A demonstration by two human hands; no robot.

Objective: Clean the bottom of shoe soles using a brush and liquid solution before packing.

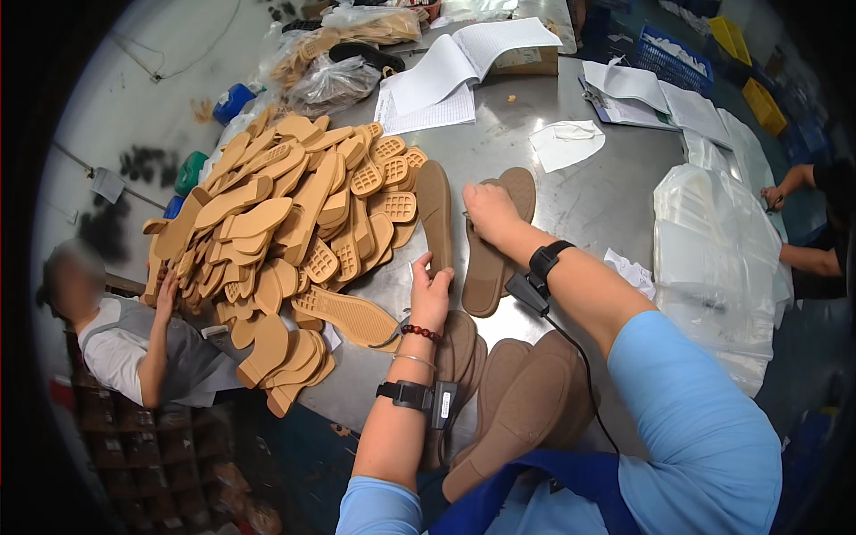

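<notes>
A long brown shoe sole [434,209] lies lengthwise on the metal table, and my left hand [430,299] closes its thumb and fingers at the near end. To its right, my right hand [490,212] is closed in a fist over a second brown sole [484,281]. What the right fingers grip is hidden. Another brown sole [520,189] shows beneath, beyond that hand. Close to my body are a small stack of brown soles [459,343] and a larger brown pile [530,392].
A big heap of tan soles [267,205] covers the table's left side, where a co-worker [116,330] reaches in. Open paper sheets [437,80] lie at the back. Clear plastic bags [713,259] hang over the right edge, near another person's arms [807,259].
</notes>
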